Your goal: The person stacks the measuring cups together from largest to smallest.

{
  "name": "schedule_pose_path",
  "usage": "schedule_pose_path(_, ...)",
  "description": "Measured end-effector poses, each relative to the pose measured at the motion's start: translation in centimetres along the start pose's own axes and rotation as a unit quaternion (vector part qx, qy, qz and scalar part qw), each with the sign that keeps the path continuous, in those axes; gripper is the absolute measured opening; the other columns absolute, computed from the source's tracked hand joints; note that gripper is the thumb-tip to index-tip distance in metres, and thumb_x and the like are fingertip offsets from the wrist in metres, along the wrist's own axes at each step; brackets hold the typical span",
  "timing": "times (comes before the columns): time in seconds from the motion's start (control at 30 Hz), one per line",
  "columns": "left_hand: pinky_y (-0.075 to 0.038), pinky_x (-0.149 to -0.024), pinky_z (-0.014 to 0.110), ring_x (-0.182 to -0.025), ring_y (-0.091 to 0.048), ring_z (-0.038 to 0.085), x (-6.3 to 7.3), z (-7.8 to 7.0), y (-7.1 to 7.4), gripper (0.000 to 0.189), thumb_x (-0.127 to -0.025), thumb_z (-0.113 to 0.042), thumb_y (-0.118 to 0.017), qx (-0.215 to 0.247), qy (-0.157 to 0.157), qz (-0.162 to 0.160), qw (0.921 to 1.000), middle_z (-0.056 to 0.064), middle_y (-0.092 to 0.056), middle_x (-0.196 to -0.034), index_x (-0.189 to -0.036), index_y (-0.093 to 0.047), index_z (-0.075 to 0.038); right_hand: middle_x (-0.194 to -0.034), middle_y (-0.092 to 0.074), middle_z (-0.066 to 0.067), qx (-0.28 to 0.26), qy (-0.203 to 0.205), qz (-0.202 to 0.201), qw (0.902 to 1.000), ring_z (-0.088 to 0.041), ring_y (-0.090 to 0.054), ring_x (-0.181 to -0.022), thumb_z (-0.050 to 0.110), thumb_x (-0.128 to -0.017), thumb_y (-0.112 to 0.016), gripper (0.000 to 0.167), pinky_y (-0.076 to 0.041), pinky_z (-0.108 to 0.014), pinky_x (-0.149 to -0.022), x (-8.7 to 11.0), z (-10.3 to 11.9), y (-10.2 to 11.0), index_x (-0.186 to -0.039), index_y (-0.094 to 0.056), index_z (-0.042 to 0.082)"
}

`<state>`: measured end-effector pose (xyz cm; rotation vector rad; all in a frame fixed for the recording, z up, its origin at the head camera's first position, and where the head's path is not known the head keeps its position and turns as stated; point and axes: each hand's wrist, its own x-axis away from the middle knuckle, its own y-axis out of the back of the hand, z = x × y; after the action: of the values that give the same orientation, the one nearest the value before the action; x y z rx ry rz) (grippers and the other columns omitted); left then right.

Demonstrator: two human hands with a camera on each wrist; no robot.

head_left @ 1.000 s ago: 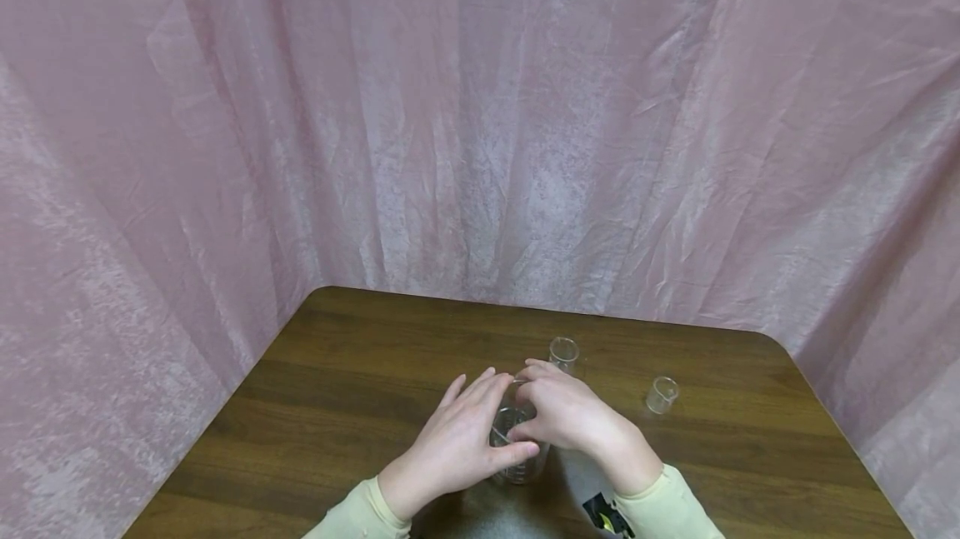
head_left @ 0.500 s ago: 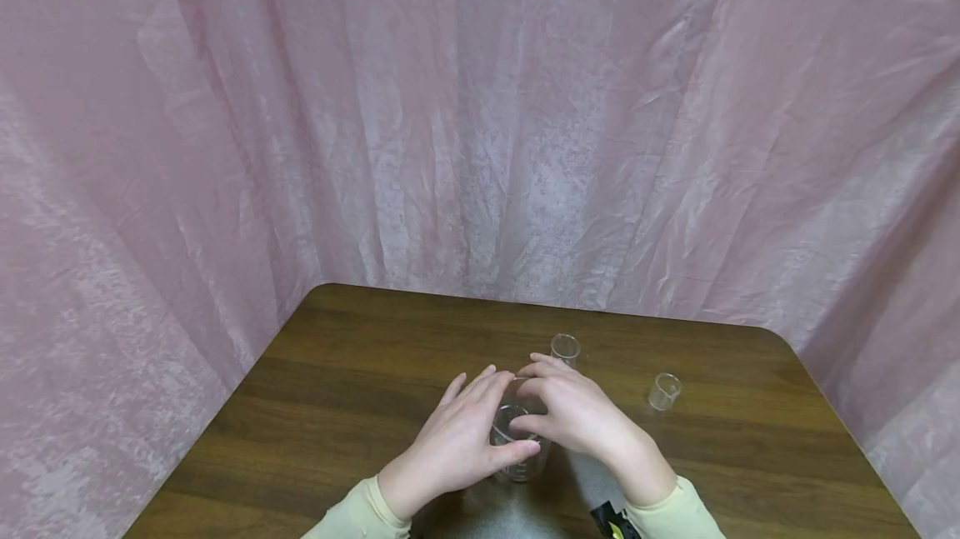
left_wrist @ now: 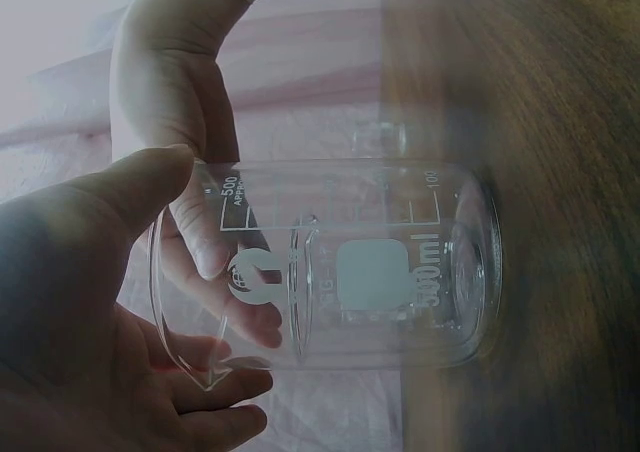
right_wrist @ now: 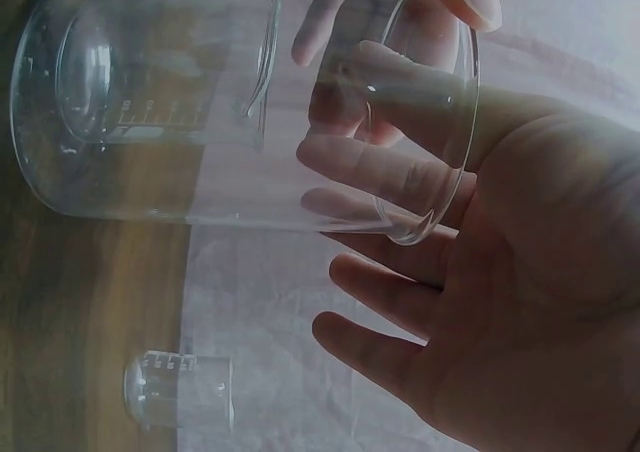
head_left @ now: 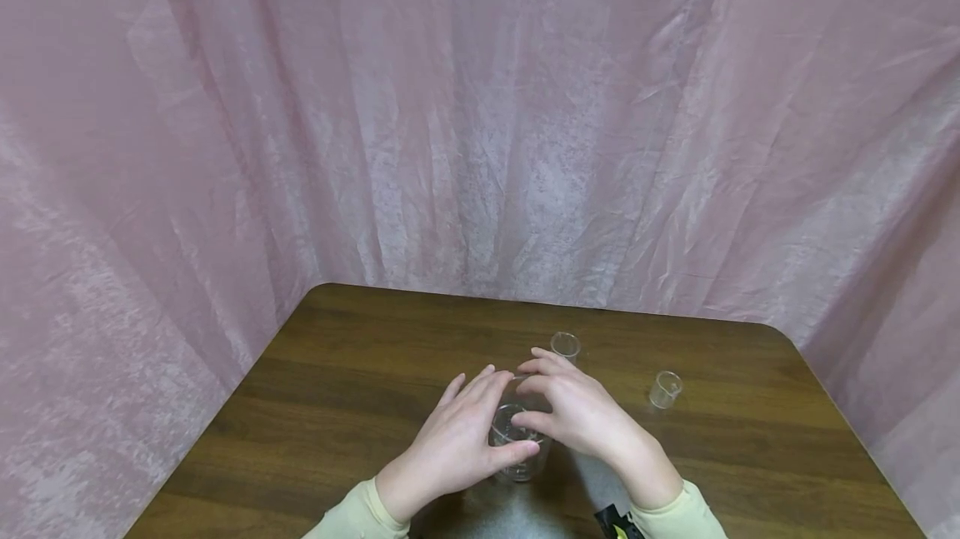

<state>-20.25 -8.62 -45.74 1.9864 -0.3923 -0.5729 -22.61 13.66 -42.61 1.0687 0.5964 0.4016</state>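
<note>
A large glass beaker [left_wrist: 372, 274], printed 500 ml, stands upright on the wooden table [head_left: 315, 406]. Inside it sits a smaller graduated glass beaker [right_wrist: 190, 82]. My left hand [head_left: 457, 443] holds the large beaker near its rim, thumb on the near side and fingers on the far side. Over the mouth is my right hand [head_left: 577, 414], its thumb and a finger dipping past the rim with nothing between them. In the right wrist view its other fingers spread outside the glass, clear of the inner beaker's rim.
Beyond the right hand stands another small glass beaker [head_left: 565, 346], partly hidden by that hand. Farther right is a smaller glass beaker [head_left: 666, 390]. Pink curtains [head_left: 480, 122] hang behind and beside the table.
My right hand has risen slightly and shifted a little away from me, its thumb now higher in the large beaker's mouth. The left hand has stayed put on the large beaker.
</note>
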Motion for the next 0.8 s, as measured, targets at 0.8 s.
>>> schedule_pose_path(0.8,-0.030,-0.128,0.065,-0.160,-0.041,0.029,0.03,-0.04,0.01,0.093,-0.097,-0.075,-0.069,-0.005,0.002,-0.004,1.0000,0.004,-0.058,-0.160,-0.159,-0.053,-0.009,-0.145,-0.068,-0.009,-0.022,-0.007,-0.009,0.9997,-0.040,-0.047,-0.155,0.031,-0.099,-0.084,0.029,-0.049,-0.062,-0.115,0.60,-0.02,0.70,-0.119,-0.081,0.011)
